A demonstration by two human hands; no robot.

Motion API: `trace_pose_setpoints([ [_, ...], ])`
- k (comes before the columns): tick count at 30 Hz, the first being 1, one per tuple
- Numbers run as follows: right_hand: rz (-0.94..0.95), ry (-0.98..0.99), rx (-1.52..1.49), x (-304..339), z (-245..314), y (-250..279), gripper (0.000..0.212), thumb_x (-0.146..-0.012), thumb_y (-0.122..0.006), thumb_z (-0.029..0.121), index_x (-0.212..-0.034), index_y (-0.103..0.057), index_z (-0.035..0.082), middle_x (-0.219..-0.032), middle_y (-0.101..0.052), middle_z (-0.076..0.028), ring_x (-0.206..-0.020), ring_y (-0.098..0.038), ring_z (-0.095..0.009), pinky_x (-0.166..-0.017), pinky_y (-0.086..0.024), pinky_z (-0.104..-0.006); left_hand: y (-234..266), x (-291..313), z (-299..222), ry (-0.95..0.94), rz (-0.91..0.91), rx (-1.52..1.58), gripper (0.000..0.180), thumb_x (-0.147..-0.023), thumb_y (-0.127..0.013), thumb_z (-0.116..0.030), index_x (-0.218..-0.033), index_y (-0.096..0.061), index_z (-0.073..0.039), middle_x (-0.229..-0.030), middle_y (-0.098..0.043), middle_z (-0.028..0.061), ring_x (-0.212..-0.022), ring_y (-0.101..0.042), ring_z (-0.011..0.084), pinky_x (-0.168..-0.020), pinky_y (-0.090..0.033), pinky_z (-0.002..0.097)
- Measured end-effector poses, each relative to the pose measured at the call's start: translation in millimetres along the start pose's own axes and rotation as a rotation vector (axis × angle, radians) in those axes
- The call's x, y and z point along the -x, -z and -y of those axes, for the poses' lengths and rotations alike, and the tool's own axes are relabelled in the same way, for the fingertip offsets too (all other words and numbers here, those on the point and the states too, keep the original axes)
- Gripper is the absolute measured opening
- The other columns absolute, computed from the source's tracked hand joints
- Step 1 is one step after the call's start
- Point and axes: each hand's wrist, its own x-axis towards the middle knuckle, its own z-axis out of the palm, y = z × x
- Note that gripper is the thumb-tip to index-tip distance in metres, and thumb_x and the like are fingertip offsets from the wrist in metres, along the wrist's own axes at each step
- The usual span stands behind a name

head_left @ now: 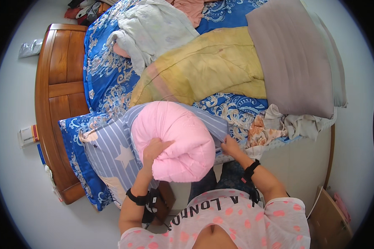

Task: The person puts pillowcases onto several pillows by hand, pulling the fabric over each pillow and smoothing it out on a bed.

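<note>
A plump pink pillow (176, 139) bulges out of a blue-and-white striped pillowcase with star prints (108, 151) at the near edge of the bed. My left hand (154, 150) presses into the pillow's near side, fingers gripping the pink fabric. My right hand (229, 145) pinches the striped pillowcase's open edge at the pillow's right side. Both wrists wear black bands.
The bed has a blue patterned sheet (106, 79). On it lie a yellow quilt (203, 68), a grey-mauve pillow (293, 58), a pale crumpled garment (153, 31) and floral cloth (268, 128). A wooden footboard (56, 103) stands at left. A cardboard piece (328, 216) leans at lower right.
</note>
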Motion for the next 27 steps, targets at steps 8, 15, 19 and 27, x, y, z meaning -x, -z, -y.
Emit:
trace_pose_setpoints([
  [8,0.018,-0.081,-1.515,32.9,36.3,0.2,0.013,-0.094,-0.060,0.014,-0.105,-0.058,0.006,-0.094,-0.066,-0.004,-0.087,-0.064,-0.012,-0.074,-0.053,-0.0272,-11.9,-37.8,-43.1,-0.190,-0.183,0.245,0.037,-0.070,-0.065,-0.010,-0.107,-0.070,-0.008,-0.074,-0.055,0.0069,-0.073,-0.055,0.0247,-0.068,-0.042,0.0343],
  [15,0.072,-0.105,-1.578,41.9,44.6,42.1,0.022,-0.091,-0.067,0.017,-0.108,-0.060,0.004,-0.098,-0.065,-0.003,-0.085,-0.061,-0.011,-0.076,-0.049,-0.0262,-37.3,-60.6,-53.2,-0.303,-0.219,0.096,0.040,-0.070,-0.062,-0.005,-0.109,-0.069,-0.004,-0.070,-0.052,0.0072,-0.071,-0.054,0.0251,-0.069,-0.040,0.0369],
  [19,0.164,-0.042,-1.506,49.7,40.2,60.3,0.041,-0.087,-0.074,0.021,-0.116,-0.058,-0.002,-0.108,-0.064,-0.005,-0.094,-0.060,-0.012,-0.084,-0.047,-0.0256,-64.7,-63.5,-56.4,-0.366,-0.245,-0.005,0.042,-0.070,-0.060,-0.006,-0.111,-0.067,-0.003,-0.069,-0.050,0.0071,-0.072,-0.054,0.0251,-0.071,-0.041,0.0371],
  [27,0.404,-0.385,-1.600,65.6,21.8,74.0,0.056,-0.084,-0.077,0.022,-0.129,-0.052,-0.001,-0.125,-0.061,-0.008,-0.112,-0.058,-0.020,-0.097,-0.042,-0.0320,-92.9,-94.7,-71.2,-0.417,-0.167,-0.062,0.048,-0.072,-0.058,-0.008,-0.120,-0.061,-0.002,-0.076,-0.052,0.0078,-0.077,-0.054,0.0259,-0.077,-0.041,0.0385],
])
